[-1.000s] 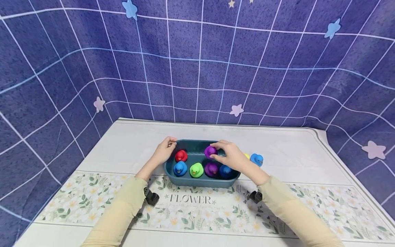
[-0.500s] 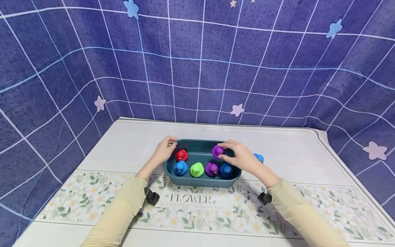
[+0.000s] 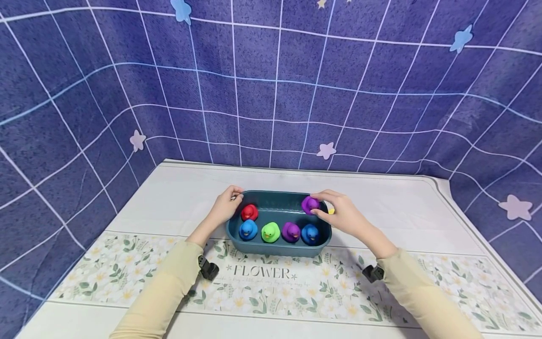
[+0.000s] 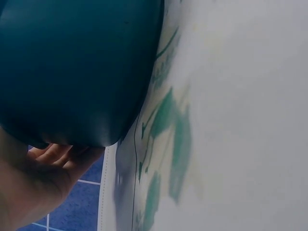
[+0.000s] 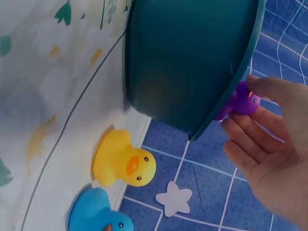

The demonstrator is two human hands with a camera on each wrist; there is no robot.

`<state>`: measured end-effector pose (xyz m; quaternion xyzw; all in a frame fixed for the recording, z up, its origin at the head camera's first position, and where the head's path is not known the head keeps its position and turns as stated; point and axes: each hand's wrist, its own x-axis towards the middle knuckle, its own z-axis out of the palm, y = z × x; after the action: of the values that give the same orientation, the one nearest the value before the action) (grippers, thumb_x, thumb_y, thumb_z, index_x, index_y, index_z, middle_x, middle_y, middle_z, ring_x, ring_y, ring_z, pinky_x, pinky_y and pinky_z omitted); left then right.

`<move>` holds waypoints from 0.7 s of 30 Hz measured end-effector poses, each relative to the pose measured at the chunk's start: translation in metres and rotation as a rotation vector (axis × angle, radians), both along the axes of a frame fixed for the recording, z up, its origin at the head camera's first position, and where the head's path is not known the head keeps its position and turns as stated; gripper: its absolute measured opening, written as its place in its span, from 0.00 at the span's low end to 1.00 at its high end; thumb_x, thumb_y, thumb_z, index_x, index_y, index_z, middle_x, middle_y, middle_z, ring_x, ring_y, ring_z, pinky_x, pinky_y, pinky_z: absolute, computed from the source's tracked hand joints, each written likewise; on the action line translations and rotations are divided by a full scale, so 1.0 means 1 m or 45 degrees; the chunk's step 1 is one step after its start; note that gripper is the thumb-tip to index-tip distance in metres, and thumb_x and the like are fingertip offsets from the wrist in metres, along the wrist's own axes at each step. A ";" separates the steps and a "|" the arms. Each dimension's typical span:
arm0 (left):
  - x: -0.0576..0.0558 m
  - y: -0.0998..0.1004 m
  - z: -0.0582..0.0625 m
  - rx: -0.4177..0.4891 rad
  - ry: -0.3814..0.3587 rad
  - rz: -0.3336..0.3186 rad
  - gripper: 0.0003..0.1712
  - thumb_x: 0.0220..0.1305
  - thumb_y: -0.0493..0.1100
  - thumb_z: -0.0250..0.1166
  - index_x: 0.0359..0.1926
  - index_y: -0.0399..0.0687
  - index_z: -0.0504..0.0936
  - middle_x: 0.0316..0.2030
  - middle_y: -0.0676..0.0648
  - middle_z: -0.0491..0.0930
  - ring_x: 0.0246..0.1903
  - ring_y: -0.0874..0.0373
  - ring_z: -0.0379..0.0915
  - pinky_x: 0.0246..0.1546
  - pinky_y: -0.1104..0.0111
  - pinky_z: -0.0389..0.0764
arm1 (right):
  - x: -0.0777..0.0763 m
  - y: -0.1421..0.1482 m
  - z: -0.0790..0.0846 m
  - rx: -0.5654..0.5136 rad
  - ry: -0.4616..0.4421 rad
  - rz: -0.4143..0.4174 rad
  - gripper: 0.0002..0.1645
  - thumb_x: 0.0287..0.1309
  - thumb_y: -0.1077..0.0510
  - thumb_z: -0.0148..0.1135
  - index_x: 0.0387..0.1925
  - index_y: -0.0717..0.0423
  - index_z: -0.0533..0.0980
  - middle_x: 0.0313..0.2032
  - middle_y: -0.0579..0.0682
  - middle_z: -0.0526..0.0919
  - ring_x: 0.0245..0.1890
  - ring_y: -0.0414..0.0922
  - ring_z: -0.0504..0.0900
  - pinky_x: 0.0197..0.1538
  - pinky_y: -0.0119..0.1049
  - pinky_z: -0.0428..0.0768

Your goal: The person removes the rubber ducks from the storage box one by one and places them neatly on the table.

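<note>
A dark teal bin (image 3: 277, 249) stands on the table. My left hand (image 3: 226, 205) holds its left end at the rim, fingertips curled over the edge. Between right thumb and fingers, my right hand (image 3: 340, 212) pinches a purple rubber duck (image 3: 310, 204) at the bin's back right corner; the right wrist view shows the duck's head (image 5: 249, 100) above the rim. Inside the bin, a red duck (image 3: 249, 212) sits behind a light blue duck (image 3: 248, 230) on the left. Along the front are a green duck (image 3: 270, 232), another purple duck (image 3: 291, 232) and a darker blue duck (image 3: 310, 234).
Outside the bin's right end, a yellow duck (image 5: 125, 159) and a blue duck (image 5: 98, 214) stand on the table; my right hand mostly hides them in the head view. A floral runner (image 3: 271, 292) crosses the front. A blue gridded curtain (image 3: 262, 94) hangs behind.
My right hand has moved to the right with the purple duck, from the bin's back middle to its right end. The left hand has stayed on the rim.
</note>
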<state>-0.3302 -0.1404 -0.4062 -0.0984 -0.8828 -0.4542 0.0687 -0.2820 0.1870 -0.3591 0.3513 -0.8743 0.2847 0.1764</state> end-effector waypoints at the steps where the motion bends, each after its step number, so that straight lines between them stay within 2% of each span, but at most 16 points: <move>1: 0.000 0.000 0.000 -0.006 0.003 -0.003 0.15 0.68 0.38 0.51 0.52 0.35 0.72 0.52 0.33 0.76 0.55 0.41 0.71 0.58 0.53 0.71 | 0.000 0.001 0.000 -0.003 0.002 0.000 0.21 0.52 0.59 0.68 0.48 0.63 0.78 0.44 0.56 0.83 0.48 0.51 0.80 0.54 0.46 0.77; 11: 0.000 0.000 0.001 0.003 0.001 0.006 0.15 0.68 0.37 0.51 0.52 0.35 0.72 0.52 0.33 0.76 0.55 0.42 0.71 0.57 0.53 0.71 | 0.000 0.017 0.003 -0.007 -0.005 -0.033 0.22 0.52 0.61 0.68 0.49 0.64 0.78 0.45 0.56 0.82 0.47 0.52 0.80 0.53 0.48 0.77; 21: -0.002 0.000 -0.003 -0.001 -0.016 0.009 0.14 0.68 0.38 0.51 0.52 0.37 0.72 0.52 0.35 0.77 0.55 0.43 0.72 0.57 0.54 0.71 | 0.000 0.033 0.001 0.010 0.003 -0.064 0.21 0.52 0.62 0.67 0.49 0.65 0.77 0.44 0.56 0.83 0.44 0.52 0.80 0.47 0.48 0.80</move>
<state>-0.3318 -0.1405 -0.4091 -0.0924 -0.8837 -0.4544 0.0646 -0.2818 0.2198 -0.3584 0.3303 -0.8838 0.2762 0.1831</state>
